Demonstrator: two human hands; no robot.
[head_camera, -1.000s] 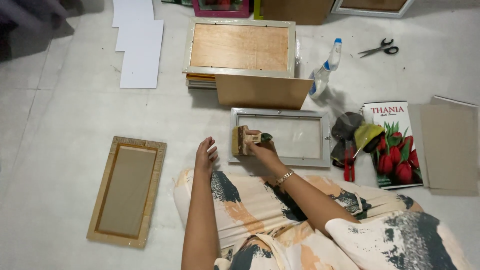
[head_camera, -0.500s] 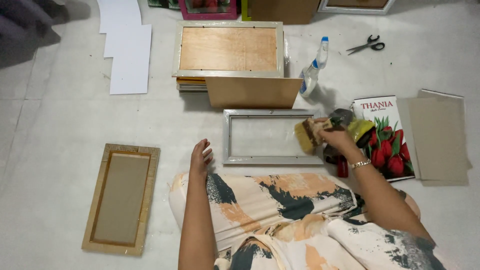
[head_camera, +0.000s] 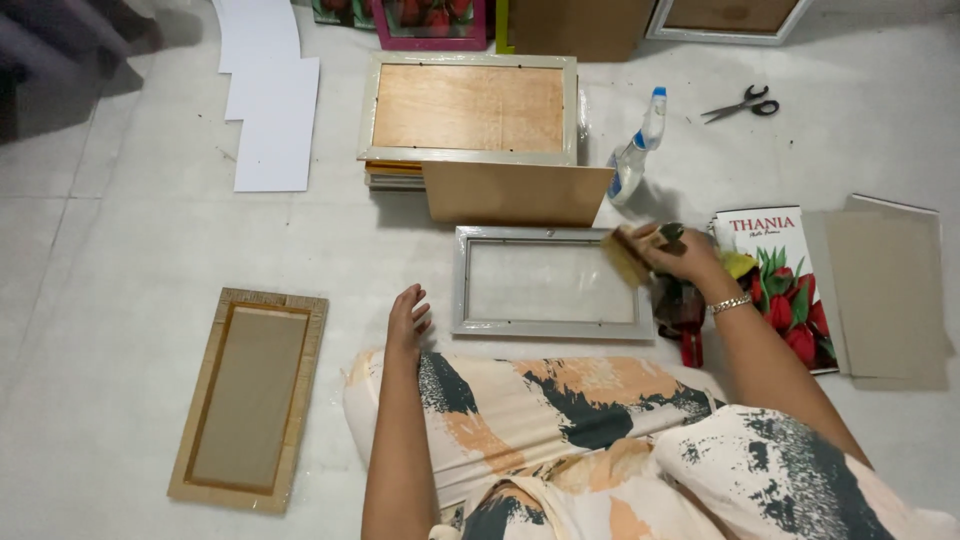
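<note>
A grey picture frame (head_camera: 551, 327) with glass lies flat on the white floor in front of my knees. My right hand (head_camera: 683, 256) is at the frame's upper right corner, shut on a tan sponge (head_camera: 627, 256) that touches the frame's edge. My left hand (head_camera: 407, 322) rests open on the floor just left of the frame, fingers spread, holding nothing. A spray bottle (head_camera: 634, 160) stands tilted behind the frame's right end.
A gold frame (head_camera: 250, 397) lies face down at the left. A stack of frames (head_camera: 468, 110) with a brown board (head_camera: 516, 193) leaning on it sits behind. Scissors (head_camera: 743, 104), white sheets (head_camera: 270, 105), a tulip print (head_camera: 782, 285), grey cardboard (head_camera: 885, 290) and a dark cloth (head_camera: 682, 310) lie around.
My right hand has carried the sponge from the grey frame's left end across to its upper right corner. My left hand has stayed on the floor.
</note>
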